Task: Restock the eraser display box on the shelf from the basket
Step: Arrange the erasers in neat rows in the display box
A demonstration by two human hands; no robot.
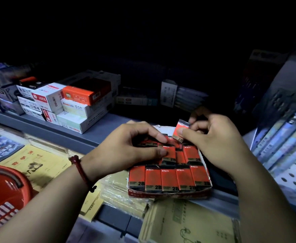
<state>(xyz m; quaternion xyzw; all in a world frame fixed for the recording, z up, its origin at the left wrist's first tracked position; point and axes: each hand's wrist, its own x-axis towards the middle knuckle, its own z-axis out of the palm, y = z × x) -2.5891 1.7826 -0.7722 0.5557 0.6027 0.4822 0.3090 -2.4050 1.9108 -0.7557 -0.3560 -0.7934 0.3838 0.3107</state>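
Front row of the eraser display box (170,194) full; left hand (126,146), fingers closed, steadies a mid-row eraser (169,155); right hand (214,137) pinches a loose eraser (180,131) above the rear gap, where a skewed entry may topple neighbours; basket (3,195) lies well apart at left

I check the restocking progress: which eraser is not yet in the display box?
The eraser pinched in the right hand, raised above the box's far corner; all others sit in rows inside the display box.
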